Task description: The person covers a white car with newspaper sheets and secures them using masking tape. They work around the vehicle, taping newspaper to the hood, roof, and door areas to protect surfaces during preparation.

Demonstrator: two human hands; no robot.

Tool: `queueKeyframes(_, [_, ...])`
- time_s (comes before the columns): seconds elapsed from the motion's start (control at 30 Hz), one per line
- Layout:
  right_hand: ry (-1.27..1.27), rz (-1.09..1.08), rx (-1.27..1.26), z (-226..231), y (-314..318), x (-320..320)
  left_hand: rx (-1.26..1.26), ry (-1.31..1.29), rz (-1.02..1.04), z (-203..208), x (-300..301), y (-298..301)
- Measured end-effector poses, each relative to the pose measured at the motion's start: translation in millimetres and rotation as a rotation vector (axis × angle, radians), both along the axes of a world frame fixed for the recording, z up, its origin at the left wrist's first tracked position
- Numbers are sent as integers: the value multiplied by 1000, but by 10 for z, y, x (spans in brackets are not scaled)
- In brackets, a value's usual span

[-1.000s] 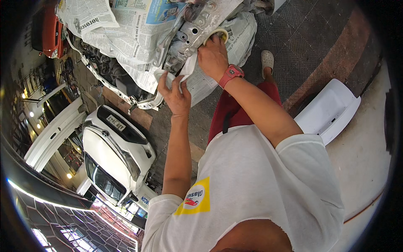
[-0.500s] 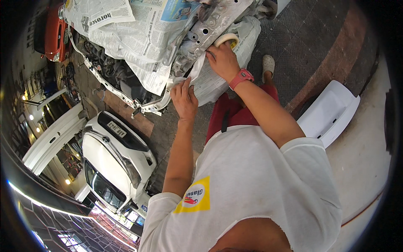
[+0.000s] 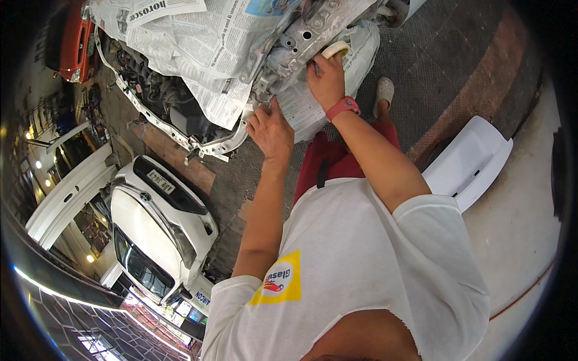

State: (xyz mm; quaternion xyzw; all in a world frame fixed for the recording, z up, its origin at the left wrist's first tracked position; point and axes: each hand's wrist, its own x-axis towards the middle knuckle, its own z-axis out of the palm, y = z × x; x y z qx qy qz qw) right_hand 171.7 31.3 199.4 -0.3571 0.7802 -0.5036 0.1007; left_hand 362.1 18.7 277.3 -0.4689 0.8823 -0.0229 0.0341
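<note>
My right hand (image 3: pixel 327 81) has its fingers closed at a cream roll of masking tape (image 3: pixel 335 49), beside the bare metal edge of a car body (image 3: pixel 290 49). My left hand (image 3: pixel 271 129) touches the front corner of that edge with its index finger stretched out. Its other fingers are half bent, and nothing shows in them. Newspaper (image 3: pixel 217 51) covers the car's top. Another newspaper sheet (image 3: pixel 299 108) hangs down the side below the metal edge, between and behind my hands.
Left of the paper, the engine bay (image 3: pixel 162 90) lies exposed behind a pale metal front frame (image 3: pixel 208 148). A white car (image 3: pixel 150 210) stands at the left, a red vehicle (image 3: pixel 78 45) at the far left. A white body panel (image 3: pixel 472 162) rests on the right.
My right hand and the tape roll have moved slightly up and right. The pale strip seen between my hands no longer shows there. My left index finger has straightened against the edge.
</note>
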Motion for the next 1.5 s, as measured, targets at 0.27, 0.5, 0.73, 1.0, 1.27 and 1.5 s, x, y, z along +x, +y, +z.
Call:
queueKeyframes(0.27, [118, 147, -34, -45, 156, -40, 197, 231, 154, -109, -306, 217])
queueKeyframes(0.5, [177, 180, 58, 39, 57, -102, 224, 310, 107, -476, -357, 488])
queueKeyframes(0.73, [118, 201, 105, 28, 109, -149, 175, 126, 88, -509, -223, 443])
queueKeyframes(1.0, [234, 415, 253, 40, 64, -351, 87, 187, 184, -534, -383, 446])
queueKeyframes(1.27, [110, 542, 172, 175, 371, -515, 24, 115, 311, -656, -525, 372])
queueKeyframes(1.5, [9, 555, 70, 289, 677, -893, 21, 136, 515, -617, -728, 377])
